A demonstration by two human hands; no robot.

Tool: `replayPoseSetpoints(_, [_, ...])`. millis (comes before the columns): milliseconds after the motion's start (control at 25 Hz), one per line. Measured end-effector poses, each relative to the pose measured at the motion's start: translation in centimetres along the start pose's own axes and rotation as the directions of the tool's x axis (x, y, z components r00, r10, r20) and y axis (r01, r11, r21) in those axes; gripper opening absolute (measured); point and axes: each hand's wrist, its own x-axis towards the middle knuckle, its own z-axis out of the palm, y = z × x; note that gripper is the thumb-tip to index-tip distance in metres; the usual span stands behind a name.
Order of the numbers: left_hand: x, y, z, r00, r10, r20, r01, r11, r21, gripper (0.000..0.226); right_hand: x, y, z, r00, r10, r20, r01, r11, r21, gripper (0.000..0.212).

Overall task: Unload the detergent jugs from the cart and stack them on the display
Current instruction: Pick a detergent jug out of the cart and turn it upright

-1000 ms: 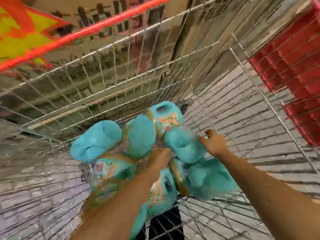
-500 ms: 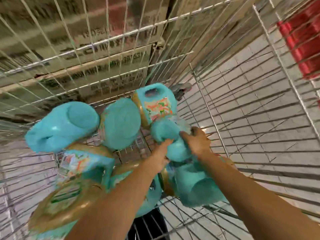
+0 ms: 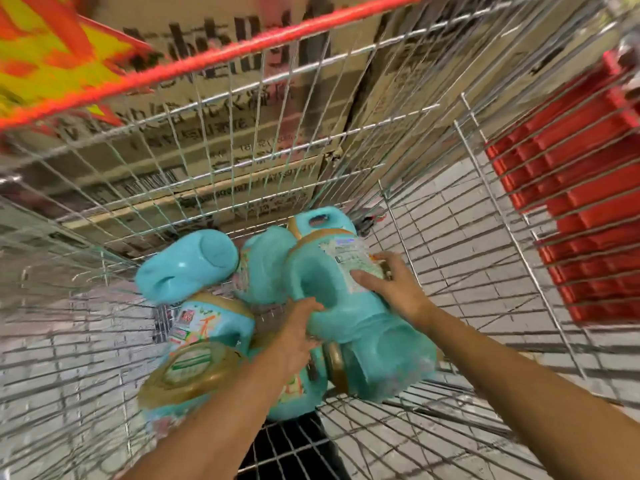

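Detergent jugs (image 3: pixel 332 292), turquoise with gold bands, lie heaped on the floor of a wire cart (image 3: pixel 433 237); six can be counted, though blur makes that uncertain. Left hand (image 3: pixel 298 336) curls under the near end of the uppermost jug. Right hand (image 3: pixel 391 285) lies spread and flat on its label. Cart floor at right is bare mesh. Beyond the far wall stand cardboard cartons (image 3: pixel 225 140); red crates (image 3: pixel 571 202) at right. Tiled floor beneath.
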Motion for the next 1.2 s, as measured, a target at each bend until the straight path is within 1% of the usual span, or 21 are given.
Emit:
replayPoseSetpoints(40, [-1.7, 0.5, -0.1, 0.999, 0.049, -0.006, -0.050, 0.998, -0.035, 0.020, -0.9, -1.5, -0.3, 0.999, -0.048, 0.003, 0.048, 0.999, -0.009, 0.032])
replayPoseSetpoints(80, [-3.4, 1.2, -0.4, 0.995, 0.099, -0.010, -0.099, 0.994, -0.052, 0.020, -2.0, -3.0, -0.5, 0.995, -0.095, 0.012, 0.096, 0.995, -0.029, 0.034])
replayPoseSetpoints(160, [-7.0, 2.7, -1.5, 0.986, 0.167, -0.001, -0.167, 0.983, -0.077, 0.026, -4.6, -5.6, -0.6, 0.986, -0.164, 0.008, 0.165, 0.984, -0.063, 0.057])
replayPoseSetpoints(200, [-8.8, 3.5, -2.2, 0.982, 0.191, 0.009, -0.190, 0.978, -0.086, 0.032, -6.1, -6.8, -0.4, 0.979, -0.206, -0.007, 0.206, 0.978, -0.036, 0.064])
replayPoseSetpoints(240, [-10.6, 4.2, -3.0, 0.977, 0.210, 0.026, -0.207, 0.974, -0.092, 0.036, -7.5, -7.7, -0.2, 0.965, -0.262, -0.020, 0.262, 0.965, 0.011, 0.065])
replayPoseSetpoints(320, [-14.0, 5.4, -4.8, 0.952, 0.301, 0.056, -0.290, 0.946, -0.146, 0.032, -10.8, -9.5, 0.5, 0.920, -0.389, -0.048, 0.392, 0.915, 0.098, 0.059])
replayPoseSetpoints(400, [-17.3, 6.2, -6.5, 0.898, 0.436, 0.048, -0.420, 0.886, -0.197, 0.022, -13.6, -11.1, 1.5, 0.883, -0.466, -0.061, 0.469, 0.871, 0.148, 0.057])
replayPoseSetpoints(440, [-18.8, 6.4, -7.3, 0.865, 0.498, 0.055, -0.478, 0.853, -0.208, 0.023, -14.9, -11.8, 2.1, 0.875, -0.481, -0.056, 0.483, 0.859, 0.171, 0.060])
replayPoseSetpoints(520, [-21.5, 6.8, -9.1, 0.782, 0.614, 0.103, -0.585, 0.781, -0.219, 0.034, -17.4, -13.2, 3.4, 0.854, -0.519, -0.040, 0.514, 0.828, 0.225, 0.067])
replayPoseSetpoints(600, [-23.6, 7.3, -11.2, 0.720, 0.685, 0.116, -0.655, 0.725, -0.212, 0.040, -19.6, -14.8, 5.0, 0.827, -0.560, -0.046, 0.551, 0.791, 0.266, 0.071])
replayPoseSetpoints(720, [-25.9, 8.2, -14.1, 0.669, 0.736, 0.105, -0.717, 0.676, -0.168, 0.040, -22.1, -16.7, 7.4, 0.794, -0.603, -0.075, 0.603, 0.766, 0.223, 0.083])
replayPoseSetpoints(760, [-26.7, 8.6, -15.1, 0.640, 0.762, 0.097, -0.753, 0.647, -0.118, 0.042, -22.7, -17.4, 8.4, 0.787, -0.615, -0.059, 0.612, 0.764, 0.204, 0.089])
replayPoseSetpoints(800, [-27.5, 9.0, -15.9, 0.604, 0.791, 0.098, -0.791, 0.610, -0.047, 0.050, -23.2, -18.1, 9.3, 0.784, -0.620, -0.027, 0.613, 0.768, 0.187, 0.097])
replayPoseSetpoints(880, [-28.8, 9.5, -17.4, 0.515, 0.848, 0.127, -0.857, 0.509, 0.073, 0.064, -24.1, -19.4, 11.0, 0.796, -0.604, 0.027, 0.593, 0.788, 0.164, 0.113])
replayPoseSetpoints(920, [-29.3, 9.8, -18.0, 0.466, 0.872, 0.152, -0.885, 0.456, 0.097, 0.070, -24.5, -19.9, 11.7, 0.806, -0.590, 0.034, 0.577, 0.798, 0.172, 0.119])
replayPoseSetpoints(960, [-29.8, 10.1, -18.7, 0.423, 0.889, 0.175, -0.906, 0.409, 0.113, 0.076, -24.9, -20.4, 12.4, 0.811, -0.584, 0.036, 0.568, 0.800, 0.191, 0.118])
replayPoseSetpoints(1000, [-30.3, 10.4, -19.3, 0.389, 0.900, 0.195, -0.920, 0.371, 0.124, 0.081, -25.2, -21.0, 12.6, 0.807, -0.589, 0.039, 0.566, 0.792, 0.228, 0.110])
replayPoseSetpoints(1040, [-30.6, 10.7, -19.8, 0.366, 0.907, 0.209, -0.930, 0.348, 0.116, 0.085, -25.3, -21.4, 12.7, 0.802, -0.596, 0.045, 0.558, 0.774, 0.300, 0.098])
replayPoseSetpoints(1080, [-30.7, 11.1, -20.3, 0.359, 0.911, 0.202, -0.933, 0.350, 0.078, 0.088, -25.3, -21.7, 12.7, 0.801, -0.596, 0.060, 0.526, 0.748, 0.405, 0.086])
replayPoseSetpoints(1120, [-30.6, 11.3, -20.6, 0.380, 0.905, 0.189, -0.923, 0.385, 0.015, 0.089, -25.1, -21.8, 12.6, 0.802, -0.588, 0.101, 0.458, 0.715, 0.527, 0.079])
replayPoseSetpoints(1200, [-30.3, 11.5, -21.1, 0.463, 0.864, 0.198, -0.860, 0.491, -0.135, 0.080, -25.3, -21.6, 12.8, 0.776, -0.596, 0.204, 0.298, 0.633, 0.714, 0.074])
